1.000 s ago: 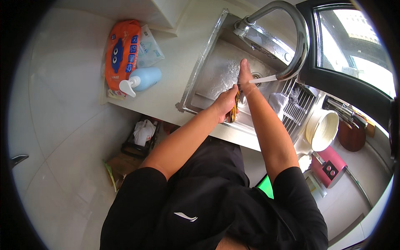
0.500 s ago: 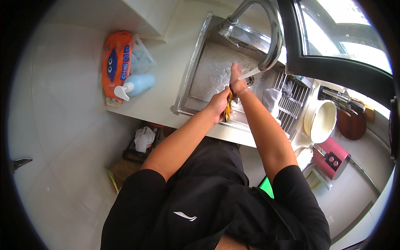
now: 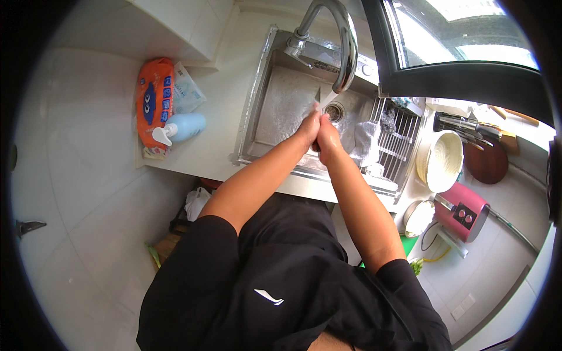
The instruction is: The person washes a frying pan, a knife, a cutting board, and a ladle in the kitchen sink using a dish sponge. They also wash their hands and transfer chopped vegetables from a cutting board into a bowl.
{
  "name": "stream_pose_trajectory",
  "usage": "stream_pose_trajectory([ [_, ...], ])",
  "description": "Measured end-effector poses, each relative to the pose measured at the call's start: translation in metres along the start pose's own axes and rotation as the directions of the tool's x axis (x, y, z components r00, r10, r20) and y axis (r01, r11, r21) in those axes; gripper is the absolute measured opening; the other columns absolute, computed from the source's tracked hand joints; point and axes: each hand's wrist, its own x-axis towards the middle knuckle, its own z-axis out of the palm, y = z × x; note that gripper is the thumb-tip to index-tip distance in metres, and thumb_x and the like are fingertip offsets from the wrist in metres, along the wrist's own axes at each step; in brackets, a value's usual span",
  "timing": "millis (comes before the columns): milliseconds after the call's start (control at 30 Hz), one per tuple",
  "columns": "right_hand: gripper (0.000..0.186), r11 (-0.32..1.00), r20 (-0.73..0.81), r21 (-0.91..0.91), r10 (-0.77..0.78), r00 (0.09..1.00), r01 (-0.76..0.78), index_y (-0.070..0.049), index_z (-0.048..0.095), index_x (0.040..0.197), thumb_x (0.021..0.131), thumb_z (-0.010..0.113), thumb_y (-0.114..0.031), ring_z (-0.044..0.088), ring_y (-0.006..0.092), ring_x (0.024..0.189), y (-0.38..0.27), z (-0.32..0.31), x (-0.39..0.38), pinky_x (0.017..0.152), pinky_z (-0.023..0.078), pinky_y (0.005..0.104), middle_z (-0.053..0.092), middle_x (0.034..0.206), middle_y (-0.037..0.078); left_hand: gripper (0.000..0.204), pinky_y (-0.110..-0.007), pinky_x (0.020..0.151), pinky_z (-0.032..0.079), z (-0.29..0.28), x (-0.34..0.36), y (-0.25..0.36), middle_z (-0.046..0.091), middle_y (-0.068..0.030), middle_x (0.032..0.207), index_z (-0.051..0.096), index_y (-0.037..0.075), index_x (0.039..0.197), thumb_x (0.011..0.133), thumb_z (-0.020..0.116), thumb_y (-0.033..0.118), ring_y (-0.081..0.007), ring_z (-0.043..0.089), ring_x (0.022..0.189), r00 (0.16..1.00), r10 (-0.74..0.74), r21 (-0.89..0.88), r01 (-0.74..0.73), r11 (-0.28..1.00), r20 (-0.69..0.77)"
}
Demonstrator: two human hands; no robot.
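Observation:
Over the sink (image 3: 257,137), my left hand (image 3: 308,127) and my right hand (image 3: 329,138) are pressed together, fingers closed round a slim tool with a pointed grey blade (image 3: 318,93). Its tip sticks out beyond my fingers, and a dark bit of it shows below, between my palms. Most of it is hidden, so I cannot tell whether it is a knife or scissors. From the curved chrome faucet (image 3: 349,52) a stream of water runs down beside the tip and my fingertips. The round drain (image 3: 333,111) lies just right of my hands.
A grey-white cloth (image 3: 366,140) hangs at the metal rack (image 3: 393,143) on the sink's right. Farther right stand a cream basket (image 3: 440,161), knives (image 3: 468,124) and a pink appliance (image 3: 464,212). On the left counter are an orange pack (image 3: 153,99) and a blue pump bottle (image 3: 188,127).
My right hand has come back from the water stream to meet my left, which has moved up. The tool's yellow-and-black part is now covered, and its pointed blade shows. The view has shifted slightly.

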Motion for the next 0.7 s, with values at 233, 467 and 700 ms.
stream_pose_trajectory([
  [233, 0.023, 0.922, 0.233, 0.328, 0.13, 0.964, -0.204, -0.011, 0.051, 0.092, 0.103, 0.045, -0.031, 0.042, 0.0098, 0.056, 0.008, -0.045, -0.007, 0.051, 0.037, 0.0251, 0.053, 0.078, 0.001, 0.087, -0.041, 0.108, 0.039, 0.021, 0.067, -0.012, 0.044, -0.0293, 0.144, 0.036, -0.007, 0.146, 0.093, 0.048, 0.061, -0.0345, 0.046, 0.133, 0.913, 0.394, 0.671, -0.23, 0.705, -0.101],
  [467, 0.02, 0.899, 0.334, 0.376, 0.095, 0.938, -0.225, -0.012, 0.049, 0.098, 0.105, 0.038, -0.028, 0.042, 0.0084, 0.056, -0.005, -0.049, -0.055, 0.052, 0.037, 0.0244, 0.054, 0.082, -0.002, 0.092, -0.045, 0.12, 0.022, -0.005, 0.101, 0.027, 0.02, -0.0208, 0.161, 0.025, 0.0, 0.153, 0.091, 0.042, 0.065, -0.0329, 0.021, 0.15, 0.928, 0.32, 0.82, -0.031, 0.571, -0.188],
  [700, 0.024, 0.941, 0.302, 0.275, 0.108, 0.947, -0.195, -0.011, 0.053, 0.091, 0.104, 0.04, -0.026, 0.044, 0.0093, 0.057, -0.014, -0.038, -0.033, 0.053, 0.039, 0.0253, 0.056, 0.077, -0.002, 0.075, -0.042, 0.096, 0.047, -0.011, 0.073, -0.01, 0.06, -0.0243, 0.126, 0.035, 0.001, 0.146, 0.096, 0.05, 0.055, -0.0318, 0.06, 0.114, 0.939, 0.336, 0.529, -0.249, 0.811, -0.073],
])
